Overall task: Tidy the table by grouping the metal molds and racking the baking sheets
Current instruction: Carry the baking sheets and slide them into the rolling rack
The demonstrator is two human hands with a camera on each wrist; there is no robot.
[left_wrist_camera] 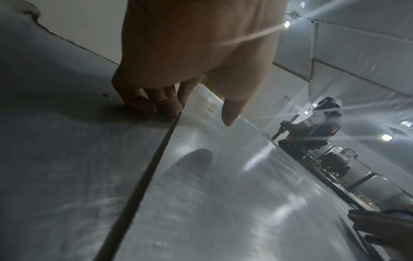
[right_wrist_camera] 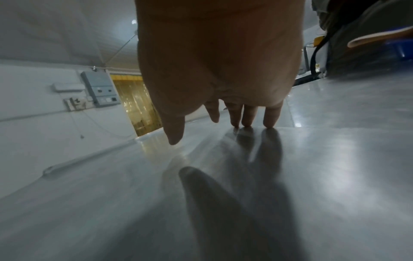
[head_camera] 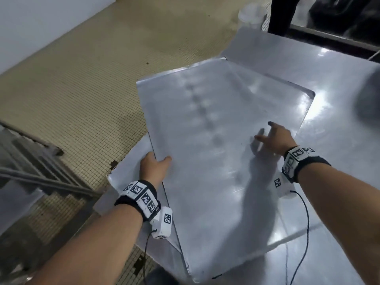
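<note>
A large flat metal baking sheet [head_camera: 205, 151] lies skewed on the steel table [head_camera: 339, 130], its left part jutting past the table's left edge. My left hand [head_camera: 157, 163] grips the sheet's left long edge. In the left wrist view its fingers [left_wrist_camera: 156, 104] curl under the edge of the sheet [left_wrist_camera: 223, 194] and the thumb hovers over the top. My right hand [head_camera: 273, 134] is spread open on the sheet's right side. In the right wrist view its fingertips [right_wrist_camera: 245, 120] touch the sheet [right_wrist_camera: 201, 194]. No metal molds are in view.
A metal rack [head_camera: 30, 161] stands low at the left, across a strip of tiled floor [head_camera: 92, 79]. A white bucket [head_camera: 251, 15] and a person's dark legs [head_camera: 281, 15] are beyond the table's far end. A blurred dark object [head_camera: 370, 95] sits at the right edge.
</note>
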